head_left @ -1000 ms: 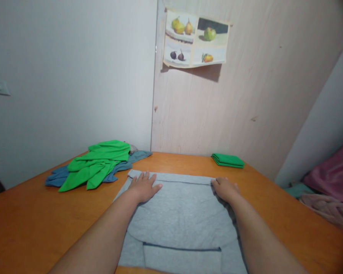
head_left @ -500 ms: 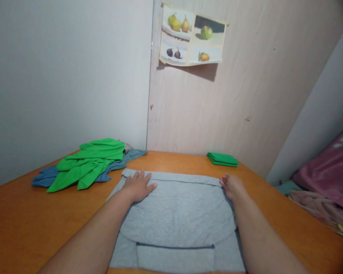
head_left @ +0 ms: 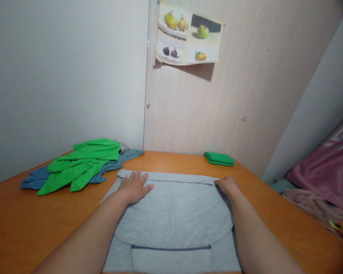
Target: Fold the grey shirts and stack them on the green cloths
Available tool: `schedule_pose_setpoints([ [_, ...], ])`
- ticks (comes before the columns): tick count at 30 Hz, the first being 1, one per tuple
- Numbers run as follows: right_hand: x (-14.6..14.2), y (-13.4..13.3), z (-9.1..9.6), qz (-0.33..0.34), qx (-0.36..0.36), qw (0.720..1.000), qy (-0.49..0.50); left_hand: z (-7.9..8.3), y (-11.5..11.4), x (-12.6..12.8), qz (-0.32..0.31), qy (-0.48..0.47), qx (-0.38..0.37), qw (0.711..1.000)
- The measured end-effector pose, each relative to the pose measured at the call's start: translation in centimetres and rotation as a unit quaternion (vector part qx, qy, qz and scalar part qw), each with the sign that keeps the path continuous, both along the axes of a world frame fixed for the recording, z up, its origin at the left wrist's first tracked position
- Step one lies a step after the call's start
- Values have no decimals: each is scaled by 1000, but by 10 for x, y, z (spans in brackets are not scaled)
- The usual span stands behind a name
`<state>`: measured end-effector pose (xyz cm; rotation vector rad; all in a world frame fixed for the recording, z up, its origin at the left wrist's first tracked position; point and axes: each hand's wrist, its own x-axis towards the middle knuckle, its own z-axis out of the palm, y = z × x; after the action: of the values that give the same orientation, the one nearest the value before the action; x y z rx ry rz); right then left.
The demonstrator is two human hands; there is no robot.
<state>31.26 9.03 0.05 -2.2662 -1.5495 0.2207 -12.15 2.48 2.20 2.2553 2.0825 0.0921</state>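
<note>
A light grey garment (head_left: 174, 213) lies spread on the table in front of me, with a dark-trimmed pocket (head_left: 171, 258) at its near edge. Along its far edge runs a narrow folded-over band (head_left: 177, 177). My left hand (head_left: 133, 189) rests flat on the far left part of the cloth, fingers spread and palm down. At the right end of the band, my right hand (head_left: 229, 186) has its fingers closed on the garment's corner. The right fingertips are partly hidden by the hand.
Crumpled bright green cloth (head_left: 82, 160) lies over blue-grey cloth (head_left: 36, 179) at the table's back left. A folded green cloth (head_left: 218, 158) sits at the back right. The orange table (head_left: 14, 224) meets walls behind. Pink fabric (head_left: 326, 167) is beyond its right edge.
My right hand has turned more palm-down at the band's right corner. The left hand stays flat on the garment. The whole view has shifted slightly, moving everything left.
</note>
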Motion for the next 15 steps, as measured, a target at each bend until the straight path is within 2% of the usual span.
schedule_pose_setpoints([
  [3, -3, 0, 1, -14, -19, 1000, 11, 1, -1, 1, 2, 0, 1, 1000],
  [15, -13, -14, 5, -53, 8, 998, -18, 3, -2, 2, 8, 7, -16, 1000],
])
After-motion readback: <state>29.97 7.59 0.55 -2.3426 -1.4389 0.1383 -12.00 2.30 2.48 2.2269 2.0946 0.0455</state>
